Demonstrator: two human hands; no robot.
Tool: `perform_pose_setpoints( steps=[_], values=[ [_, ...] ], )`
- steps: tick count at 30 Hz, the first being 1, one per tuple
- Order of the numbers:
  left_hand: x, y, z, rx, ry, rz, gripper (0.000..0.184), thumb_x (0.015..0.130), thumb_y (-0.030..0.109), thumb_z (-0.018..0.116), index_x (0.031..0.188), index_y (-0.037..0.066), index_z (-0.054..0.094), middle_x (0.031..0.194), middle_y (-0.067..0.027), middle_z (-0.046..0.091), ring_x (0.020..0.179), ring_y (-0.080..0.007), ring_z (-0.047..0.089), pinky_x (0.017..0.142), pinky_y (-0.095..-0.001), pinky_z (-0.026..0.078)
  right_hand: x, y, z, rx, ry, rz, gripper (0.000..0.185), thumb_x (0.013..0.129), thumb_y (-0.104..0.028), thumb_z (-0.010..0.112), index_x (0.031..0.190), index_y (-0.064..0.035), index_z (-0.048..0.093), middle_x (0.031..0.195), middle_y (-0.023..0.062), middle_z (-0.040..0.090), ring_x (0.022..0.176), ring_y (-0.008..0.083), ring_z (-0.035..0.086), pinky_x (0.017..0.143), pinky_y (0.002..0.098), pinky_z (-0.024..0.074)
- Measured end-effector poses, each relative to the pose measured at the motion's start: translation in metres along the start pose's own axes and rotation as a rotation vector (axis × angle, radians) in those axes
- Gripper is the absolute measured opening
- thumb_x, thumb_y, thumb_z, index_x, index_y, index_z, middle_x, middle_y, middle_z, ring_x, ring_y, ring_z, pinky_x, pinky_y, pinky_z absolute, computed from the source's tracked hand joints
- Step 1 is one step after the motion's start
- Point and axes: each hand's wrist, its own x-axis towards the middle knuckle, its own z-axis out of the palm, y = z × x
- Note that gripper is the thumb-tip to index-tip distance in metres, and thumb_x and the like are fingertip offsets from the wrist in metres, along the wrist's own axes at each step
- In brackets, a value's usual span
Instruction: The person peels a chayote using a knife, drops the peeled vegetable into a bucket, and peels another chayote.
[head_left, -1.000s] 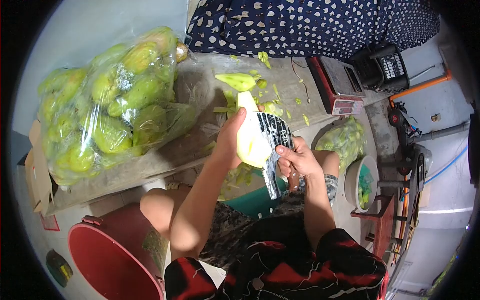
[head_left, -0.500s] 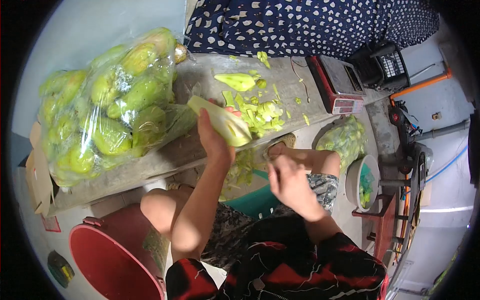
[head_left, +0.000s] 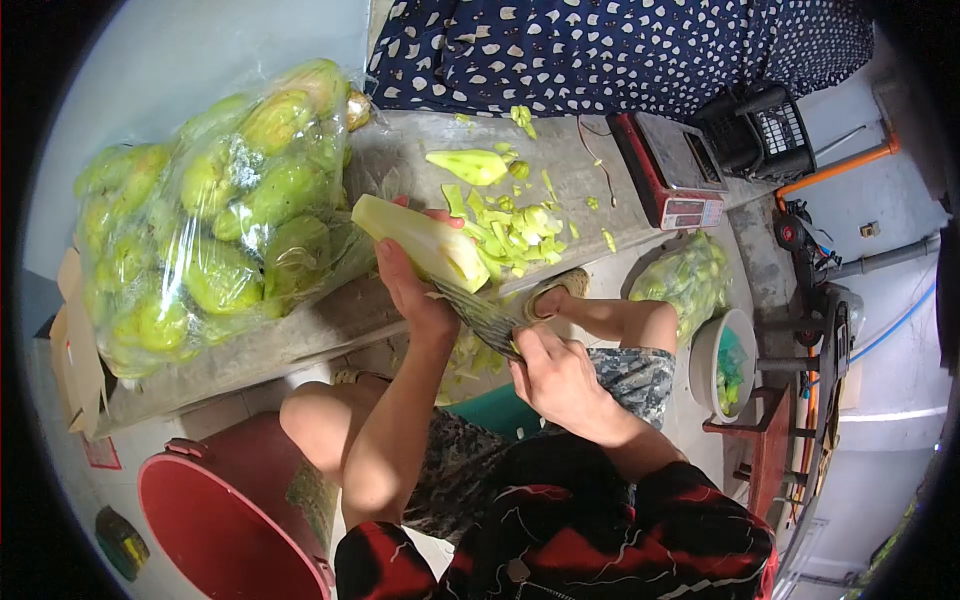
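Observation:
My left hand [head_left: 412, 290] is wrapped round a large pale-green peeled vegetable [head_left: 415, 238], fingers behind it and thumb on the near side. In my right hand [head_left: 562, 385] is a knife [head_left: 478, 315] with a dark, streaked blade, its fingers closed on the handle end. The blade points up and left, its tip at the lower end of the vegetable; whether it touches is unclear. Beyond them, light-green trimmings [head_left: 515, 235] lie on the grey ledge [head_left: 385, 150] with a long green piece [head_left: 468, 166].
At left, a clear plastic bag [head_left: 225, 215] bulges with green produce. A red bucket [head_left: 225, 510] stands lower left, a green basket [head_left: 500, 413] between my legs. A red scale [head_left: 670, 180], another filled bag [head_left: 685, 280] and a white basin [head_left: 708, 365] are at right.
My right hand has moved slightly left and down, and the knife now shows clearly beside the vegetable. My left hand has shifted the vegetable a little left.

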Motion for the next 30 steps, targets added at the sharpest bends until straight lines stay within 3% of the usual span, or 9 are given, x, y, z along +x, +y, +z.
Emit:
perform_pose_setpoints(
  steps=[4,6,9,13,15,25,27,30],
  values=[
    [0.000,0.001,0.002,0.030,0.034,0.025,0.064,0.099,0.056,0.034,0.139,0.006,0.031,0.105,-0.0181,0.058,0.094,-0.0284,0.061,0.081,-0.0459,0.054,0.002,-0.003,0.000,0.014,-0.013,0.021,0.029,0.078,-0.014,0.069,0.097,-0.0049,0.049,0.084,0.0138,0.055,0.060,0.0351,0.062,0.056,0.0460,0.0508],
    [-0.001,0.001,0.005,0.006,0.043,0.042,0.060,0.102,0.049,0.031,0.134,-0.001,0.034,0.099,-0.0170,0.062,0.081,-0.0237,0.061,0.073,-0.0349,0.052,0.004,-0.003,0.001,0.022,-0.018,0.028,0.029,0.078,-0.014,0.069,0.097,-0.0049,0.049,0.084,0.0142,0.056,0.060,0.0356,0.062,0.057,0.0465,0.0510],
    [-0.008,-0.008,0.011,-0.076,0.102,-0.043,0.059,0.102,0.051,0.033,0.131,-0.001,0.036,0.097,-0.0165,0.063,0.081,-0.0230,0.061,0.070,-0.0349,0.053,0.010,-0.001,0.004,0.017,0.012,0.034,0.028,0.079,-0.014,0.068,0.098,-0.0051,0.049,0.086,0.0152,0.056,0.061,0.0371,0.062,0.058,0.0470,0.0509],
    [-0.008,-0.008,0.007,-0.051,0.104,-0.007,0.061,0.101,0.054,0.035,0.129,0.000,0.037,0.095,-0.0156,0.063,0.080,-0.0223,0.061,0.068,-0.0352,0.054,0.013,-0.002,0.007,0.041,0.010,0.051,0.027,0.080,-0.013,0.068,0.098,-0.0052,0.049,0.087,0.0159,0.057,0.062,0.0389,0.061,0.059,0.0476,0.0507],
    [-0.008,-0.009,0.000,-0.068,0.060,-0.051,0.062,0.100,0.054,0.036,0.132,0.001,0.039,0.103,-0.0184,0.062,0.092,-0.0299,0.063,0.073,-0.0454,0.057,0.013,-0.004,0.010,0.050,0.003,0.060,0.027,0.080,-0.013,0.068,0.098,-0.0053,0.049,0.088,0.0159,0.057,0.063,0.0390,0.061,0.059,0.0476,0.0507],
    [-0.008,-0.012,-0.003,-0.063,0.075,-0.046,0.056,0.102,0.051,0.036,0.131,0.004,0.040,0.103,-0.0170,0.061,0.090,-0.0287,0.064,0.071,-0.0429,0.058,0.017,-0.015,0.013,0.117,-0.004,0.122,0.026,0.084,-0.011,0.064,0.100,-0.0028,0.046,0.087,0.0202,0.056,0.066,0.0426,0.062,0.060,0.0501,0.0517],
    [-0.008,-0.012,0.000,0.160,0.092,0.103,0.055,0.102,0.051,0.036,0.130,0.004,0.041,0.102,-0.0165,0.061,0.089,-0.0283,0.064,0.070,-0.0417,0.057,0.018,-0.017,0.013,0.132,-0.011,0.140,0.025,0.085,-0.011,0.063,0.100,-0.0025,0.046,0.086,0.0209,0.057,0.066,0.0433,0.062,0.060,0.0505,0.0517],
    [-0.008,-0.008,0.003,0.107,0.061,0.086,0.053,0.102,0.049,0.036,0.129,0.004,0.041,0.101,-0.0161,0.061,0.089,-0.0273,0.064,0.070,-0.0406,0.056,0.021,-0.018,0.013,0.131,0.004,0.142,0.023,0.085,-0.011,0.062,0.099,-0.0021,0.046,0.085,0.0219,0.057,0.066,0.0440,0.062,0.061,0.0515,0.0517]
  ],
)
